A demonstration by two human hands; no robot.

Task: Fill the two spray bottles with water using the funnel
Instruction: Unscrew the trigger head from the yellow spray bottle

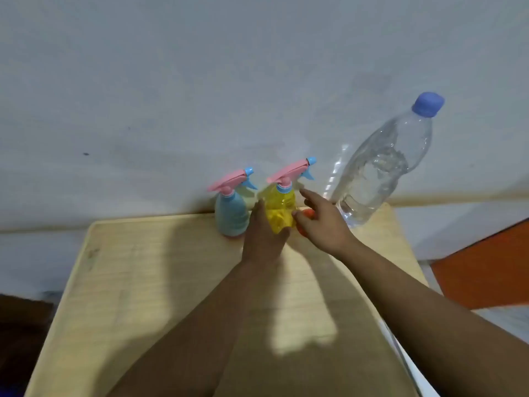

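Plain pale grey-white wall (200, 81) behind everything, and a small light wooden table (160, 296) with a visible grain pushed right up against it. Off to the right there's an orange slab-looking thing (486, 270), can't tell what it is.

Count: two spray bottles, one big water bottle, one orange item. The blue spray bottle (231, 216) and the yellow spray bottle (280, 210) stand side by side at the far edge of the table, both with pink trigger heads and little blue nozzles still on. The yellow one looks see-through plastic, the blue one more cloudy. To their right stands a large clear plastic water bottle (380, 170) with a blue cap, ribbed sides, partly full of water.

The left hand (264, 236) is wrapped around the lower body of the yellow spray bottle, gripping it. The right hand (326, 224) has its fingers spread apart just beside that bottle, resting over a small orange thing (308, 214) that's probably the funnel, mostly hidden, so I can't tell if it's actually touching it.
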